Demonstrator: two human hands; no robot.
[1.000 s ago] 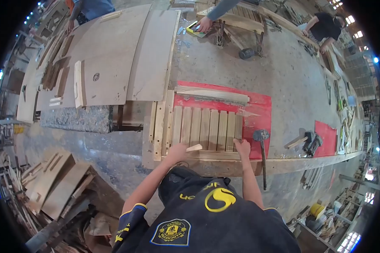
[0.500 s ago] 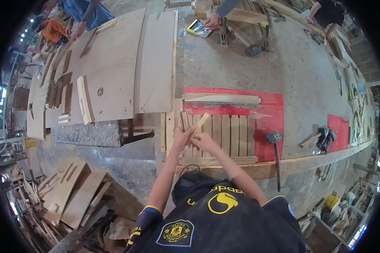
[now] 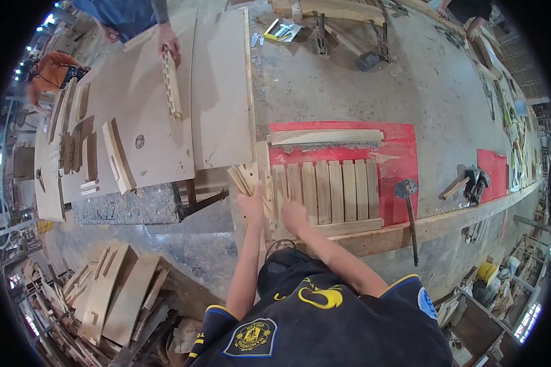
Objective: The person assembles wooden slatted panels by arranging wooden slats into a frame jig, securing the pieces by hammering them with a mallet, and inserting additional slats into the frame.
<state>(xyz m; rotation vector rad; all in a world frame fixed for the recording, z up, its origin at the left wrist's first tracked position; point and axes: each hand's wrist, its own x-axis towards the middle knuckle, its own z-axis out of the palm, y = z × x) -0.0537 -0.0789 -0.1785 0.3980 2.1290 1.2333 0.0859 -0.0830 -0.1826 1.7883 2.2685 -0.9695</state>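
My left hand (image 3: 250,205) is closed round a small bundle of wooden slats (image 3: 243,178), held at the left end of a slatted wooden frame (image 3: 324,229). My right hand (image 3: 294,216) is closed and blurred over the frame's left part, with a pale wooden slat (image 3: 281,194) at its fingers. Several slats (image 3: 335,192) stand side by side between the frame's two rails, narrow gaps between them. The frame lies partly on a red sheet (image 3: 399,153). A loose wooden bar (image 3: 324,137) rests along the sheet's far side.
A hammer (image 3: 405,188) lies right of the frame, its handle over the bench edge. Large boards (image 3: 159,147) occupy the left, where a co-worker's hand (image 3: 169,46) holds a notched wooden piece (image 3: 171,85). Another mallet (image 3: 367,60) and clamps (image 3: 320,37) lie farther back. Scrap wood (image 3: 113,287) is stacked lower left.
My left hand has moved left with the slats, away from my right hand, which has lowered over the frame. A co-worker's hand has left the yellow box; a notched piece now lies over the boards.
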